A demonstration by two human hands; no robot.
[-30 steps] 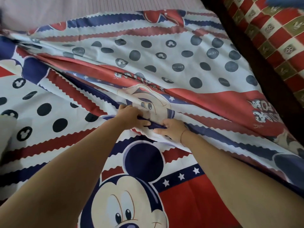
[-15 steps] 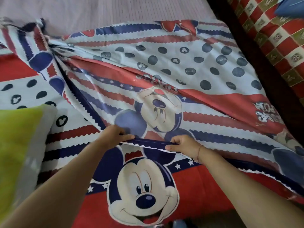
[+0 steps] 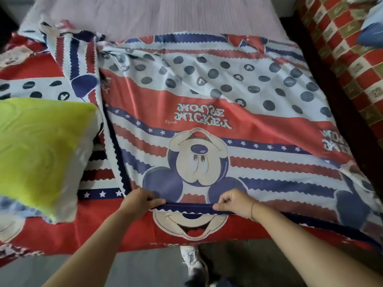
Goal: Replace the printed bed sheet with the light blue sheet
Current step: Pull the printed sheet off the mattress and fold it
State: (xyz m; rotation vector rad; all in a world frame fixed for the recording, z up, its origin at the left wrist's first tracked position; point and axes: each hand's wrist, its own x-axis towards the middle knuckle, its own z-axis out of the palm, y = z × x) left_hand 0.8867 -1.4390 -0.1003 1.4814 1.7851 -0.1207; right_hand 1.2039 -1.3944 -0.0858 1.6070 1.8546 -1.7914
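The printed bed sheet (image 3: 207,112), red, white and navy with a cartoon mouse, stripes and dots, lies folded over on itself across the bed. Its navy border edge runs along the near side of the bed. My left hand (image 3: 138,200) pinches that edge on the left, and my right hand (image 3: 234,200) pinches it a short way to the right. The far half of the bare pale lilac mattress (image 3: 157,15) is uncovered. A blue cloth (image 3: 371,32), possibly the light blue sheet, shows at the top right corner.
A yellow-green pillow (image 3: 39,146) lies on the left part of the bed. A red and gold chequered cover (image 3: 342,54) lies on the right, past a dark gap. Grey floor and my white shoe (image 3: 191,262) are below the bed's near edge.
Both hands have drawn the sheet's far edge toward me to the bed's near side. More bare mattress shows at the far end. The pillow has come into view.
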